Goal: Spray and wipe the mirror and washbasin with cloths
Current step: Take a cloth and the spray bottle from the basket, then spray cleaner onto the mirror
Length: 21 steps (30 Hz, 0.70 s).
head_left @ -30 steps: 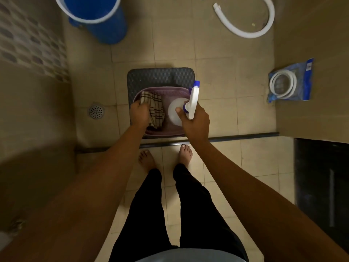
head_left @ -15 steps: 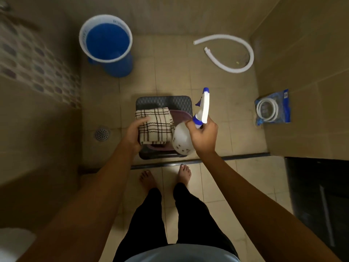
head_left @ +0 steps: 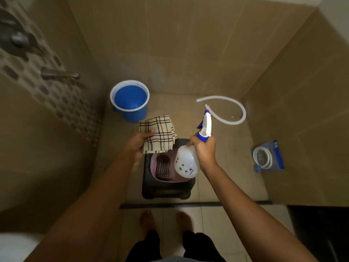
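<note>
A view straight down from head height is given, with two bare forearms reaching into the middle of the frame. The left hand is closed on a folded checked cloth, cream with dark lines, which is held flat just left of centre. The right hand is wrapped around the neck of a translucent white spray bottle with a blue and white trigger head; the bottle is tilted so that the nozzle points toward the top of the frame. The hands are apart, each clamped on its own item. Directly beneath them a pale purple basin is seen resting on a dark plastic stool, and a second, darker checked cloth is left lying inside it. Further out, a blue bucket stands on the tiled floor at upper centre-left, a loose white hose is curled at upper right, and a packaged coil of hose lies by the right wall. Taps are fixed to the patterned wall at upper left. Bare feet are visible at the bottom. No mirror or washbasin can be seen, so only the collecting of supplies appears done; all spraying and wiping is judged to remain.
</note>
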Available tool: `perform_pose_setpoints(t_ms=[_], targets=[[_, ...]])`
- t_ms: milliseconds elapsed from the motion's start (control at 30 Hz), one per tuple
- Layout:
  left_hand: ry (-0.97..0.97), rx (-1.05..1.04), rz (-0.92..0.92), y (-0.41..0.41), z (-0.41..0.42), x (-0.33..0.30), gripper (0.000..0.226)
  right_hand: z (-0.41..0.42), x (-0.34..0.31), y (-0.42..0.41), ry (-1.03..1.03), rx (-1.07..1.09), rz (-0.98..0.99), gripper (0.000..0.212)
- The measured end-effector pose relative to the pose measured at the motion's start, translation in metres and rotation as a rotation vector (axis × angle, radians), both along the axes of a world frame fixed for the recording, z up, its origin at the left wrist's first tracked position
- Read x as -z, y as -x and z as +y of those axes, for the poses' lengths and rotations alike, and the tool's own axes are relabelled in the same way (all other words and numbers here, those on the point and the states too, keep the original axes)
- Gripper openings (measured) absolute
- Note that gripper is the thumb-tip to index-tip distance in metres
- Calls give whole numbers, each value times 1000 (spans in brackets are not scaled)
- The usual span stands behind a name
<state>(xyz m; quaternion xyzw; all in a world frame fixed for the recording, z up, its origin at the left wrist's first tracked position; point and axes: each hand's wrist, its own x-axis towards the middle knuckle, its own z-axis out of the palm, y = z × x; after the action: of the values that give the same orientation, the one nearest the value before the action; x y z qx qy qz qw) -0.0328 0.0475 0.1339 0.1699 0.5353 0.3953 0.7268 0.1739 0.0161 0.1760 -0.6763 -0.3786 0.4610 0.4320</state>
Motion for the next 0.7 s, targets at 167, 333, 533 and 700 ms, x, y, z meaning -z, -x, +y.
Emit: perform_pose_setpoints(t_ms=[167, 333, 533, 700], targets=[[-145, -152, 55, 1, 4, -38, 29, 22, -32, 2, -75, -81, 3, 15], [-213, -281, 79, 1, -6, -70, 32, 34, -56, 6, -164, -192, 22, 25], [-223, -498, 82, 11, -38, -107, 21, 36, -79, 21, -229, -371, 70, 21], [-281, -677, 110, 34, -87, -136, 29, 24, -91, 54, -271, -586, 29, 16]])
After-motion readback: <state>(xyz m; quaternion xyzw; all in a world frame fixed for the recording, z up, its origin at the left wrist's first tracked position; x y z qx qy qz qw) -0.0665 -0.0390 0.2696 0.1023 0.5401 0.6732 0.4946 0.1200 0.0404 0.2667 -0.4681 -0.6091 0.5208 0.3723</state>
